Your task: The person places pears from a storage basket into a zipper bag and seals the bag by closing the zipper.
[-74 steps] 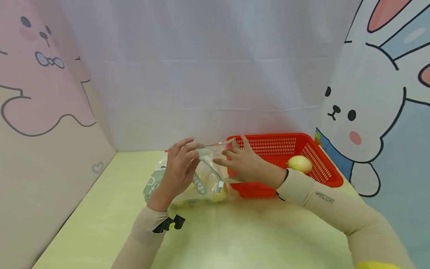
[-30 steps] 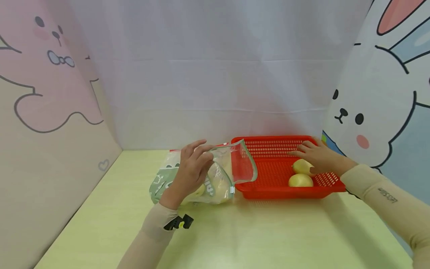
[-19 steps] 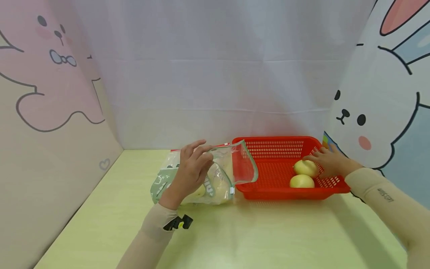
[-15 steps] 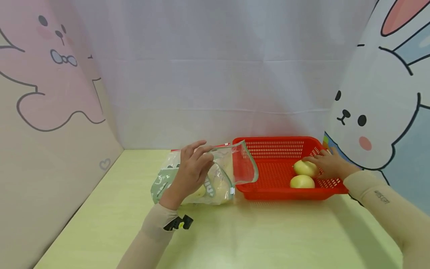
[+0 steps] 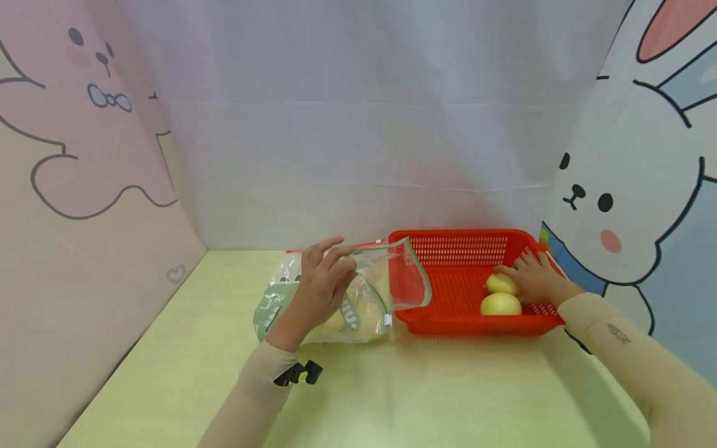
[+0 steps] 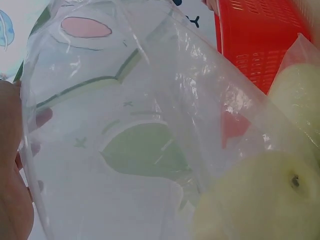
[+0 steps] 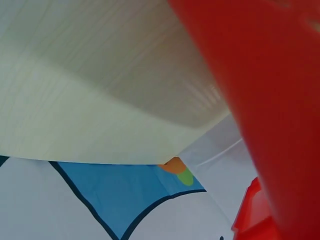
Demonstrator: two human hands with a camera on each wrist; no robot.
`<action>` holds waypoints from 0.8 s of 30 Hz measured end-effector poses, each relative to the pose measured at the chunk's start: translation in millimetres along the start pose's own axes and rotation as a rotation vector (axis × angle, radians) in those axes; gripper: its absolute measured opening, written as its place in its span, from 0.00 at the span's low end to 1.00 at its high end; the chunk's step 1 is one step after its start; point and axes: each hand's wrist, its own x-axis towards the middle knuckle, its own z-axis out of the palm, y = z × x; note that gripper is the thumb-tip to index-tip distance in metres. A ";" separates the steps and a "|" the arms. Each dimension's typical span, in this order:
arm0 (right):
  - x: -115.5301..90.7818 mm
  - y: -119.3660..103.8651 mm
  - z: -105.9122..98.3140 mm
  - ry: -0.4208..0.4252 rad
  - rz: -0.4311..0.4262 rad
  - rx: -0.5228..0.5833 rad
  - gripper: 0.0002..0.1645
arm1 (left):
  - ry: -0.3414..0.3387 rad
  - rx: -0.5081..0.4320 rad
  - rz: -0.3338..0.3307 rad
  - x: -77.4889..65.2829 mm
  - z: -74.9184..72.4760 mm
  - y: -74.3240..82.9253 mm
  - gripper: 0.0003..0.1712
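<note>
My left hand (image 5: 322, 286) pinches the upper edge of a clear zip bag (image 5: 358, 317) with green print, whose mouth gapes toward the right. Inside the bag lie round pale yellow fruits; one bagged fruit (image 6: 260, 195) shows a dark stem pit in the left wrist view. In the red basket (image 5: 448, 326) two more such fruits sit at the right end. My right hand (image 5: 538, 280) reaches in from the right, its fingers curled over the rear fruit (image 5: 500, 284). The front fruit (image 5: 500, 305) lies right beside it, untouched. The right thumb is hidden.
The basket stands against the bag's open end on a pale yellow table (image 5: 437, 392). A white curtain (image 5: 336, 137) closes off the back, and printed cartoon panels stand at both sides. In the right wrist view the basket wall (image 7: 280, 110) fills the right side.
My right hand has left the bag's mouth and gone right into the basket, onto the rear fruit. Both fruits have lately shifted slightly left. The left hand keeps its hold on the bag.
</note>
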 end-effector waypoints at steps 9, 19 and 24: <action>3.9 2.0 -8.7 -0.007 0.038 -0.075 0.38 | -0.016 0.002 -0.007 0.1 -0.8 0.2 0.13; 1.8 -3.2 -40.4 0.137 0.075 -0.042 0.41 | -0.035 -0.001 -0.016 -1.0 -0.4 2.0 0.13; -1.7 -17.7 -54.9 0.234 0.027 -0.013 0.41 | -0.032 0.000 -0.009 0.6 1.6 2.8 0.12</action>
